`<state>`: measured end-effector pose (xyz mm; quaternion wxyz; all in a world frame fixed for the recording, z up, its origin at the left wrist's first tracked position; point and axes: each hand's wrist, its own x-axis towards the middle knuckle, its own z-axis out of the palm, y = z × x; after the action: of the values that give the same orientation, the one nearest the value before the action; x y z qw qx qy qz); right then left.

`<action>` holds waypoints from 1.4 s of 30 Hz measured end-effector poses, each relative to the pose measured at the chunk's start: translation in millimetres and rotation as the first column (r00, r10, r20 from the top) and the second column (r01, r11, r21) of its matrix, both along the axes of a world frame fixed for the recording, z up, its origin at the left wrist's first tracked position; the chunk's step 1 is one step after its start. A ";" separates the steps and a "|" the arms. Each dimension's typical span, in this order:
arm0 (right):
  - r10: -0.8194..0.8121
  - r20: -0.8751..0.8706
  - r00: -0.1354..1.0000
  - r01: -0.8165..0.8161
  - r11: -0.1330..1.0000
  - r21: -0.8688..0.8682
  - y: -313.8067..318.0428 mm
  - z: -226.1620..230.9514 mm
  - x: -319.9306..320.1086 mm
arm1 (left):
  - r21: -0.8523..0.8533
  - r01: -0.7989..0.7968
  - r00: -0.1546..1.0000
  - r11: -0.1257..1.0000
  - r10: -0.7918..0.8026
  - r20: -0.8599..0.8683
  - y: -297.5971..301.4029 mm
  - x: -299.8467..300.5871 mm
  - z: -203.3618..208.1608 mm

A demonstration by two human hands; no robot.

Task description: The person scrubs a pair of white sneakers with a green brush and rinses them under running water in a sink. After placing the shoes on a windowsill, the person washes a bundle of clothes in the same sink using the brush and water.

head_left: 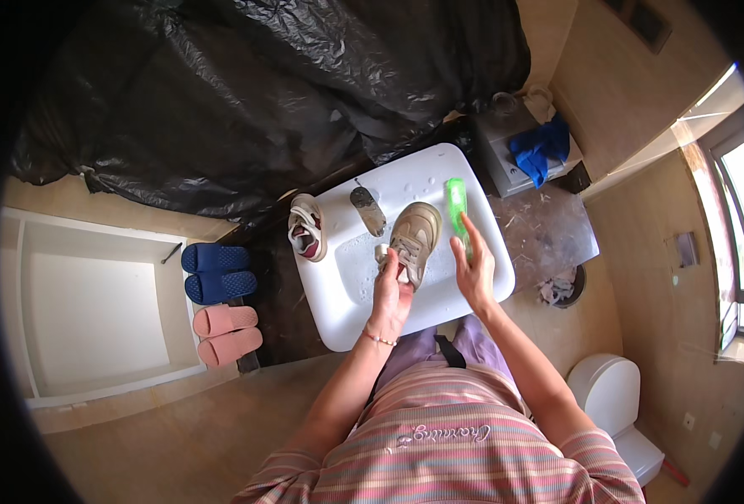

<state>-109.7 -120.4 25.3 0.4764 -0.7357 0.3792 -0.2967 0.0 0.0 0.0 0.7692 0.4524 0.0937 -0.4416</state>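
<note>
Grasping a beige lace-up shoe (pixel 418 232) is the left hand (pixel 390 296), while the right hand (pixel 478 273) reaches a slim bright-green object (pixel 456 200), whether gripping I cannot tell.

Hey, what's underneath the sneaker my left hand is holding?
Below the sneaker is the white sink, dotted with droplets; an apparent insole lies just left. Whatever is directly beneath is covered by the sneaker and your left hand and can't be seen.

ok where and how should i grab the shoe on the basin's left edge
Probably pinch the shoe by its heel collar, coming from the near side: its red-lined opening lies toward you, with the laced front beyond it.
</note>
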 end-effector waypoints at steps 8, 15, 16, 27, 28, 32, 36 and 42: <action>0.125 -0.290 0.949 -0.226 0.909 -0.350 36.4 -2.9 -11.5 | 0.071 -0.035 0.998 0.997 0.032 0.050 -1.9 -12.2 10.1; 0.171 -0.285 0.943 -0.266 0.902 -0.341 42.9 6.2 -14.7 | 0.067 -0.054 0.975 0.996 0.038 0.219 -2.1 12.2 21.8; 0.181 -0.318 0.931 -0.294 0.888 -0.353 45.7 6.4 -19.7 | 0.055 -0.034 0.976 0.998 0.022 0.215 -2.6 15.1 23.1; 0.234 -0.341 0.910 -0.350 0.875 -0.334 32.2 2.5 -18.4 | 0.145 0.088 0.986 0.985 -0.107 0.128 6.0 4.5 1.8; 0.246 -0.361 0.899 -0.369 0.870 -0.327 40.9 3.3 -25.5 | 0.194 0.119 0.982 0.974 -0.144 0.124 4.4 14.4 1.5; 0.189 -0.379 0.906 -0.336 0.867 -0.368 26.2 -8.5 -13.0 | 0.213 0.029 0.984 0.977 -0.066 0.168 8.1 6.4 -3.9; 0.150 -0.349 0.925 -0.284 0.884 -0.371 15.2 -14.2 2.1 | 0.164 0.030 0.998 0.986 -0.038 0.047 13.3 13.6 -17.9; 0.250 -0.407 0.879 -0.402 0.847 -0.349 39.4 -15.5 -17.7 | 0.156 0.031 0.999 0.987 -0.036 0.029 20.3 22.0 -10.4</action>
<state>-127.5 -81.0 9.8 0.2753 -0.9158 0.2506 -0.1509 22.0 20.3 -10.4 0.7252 0.5196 0.1082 -0.4387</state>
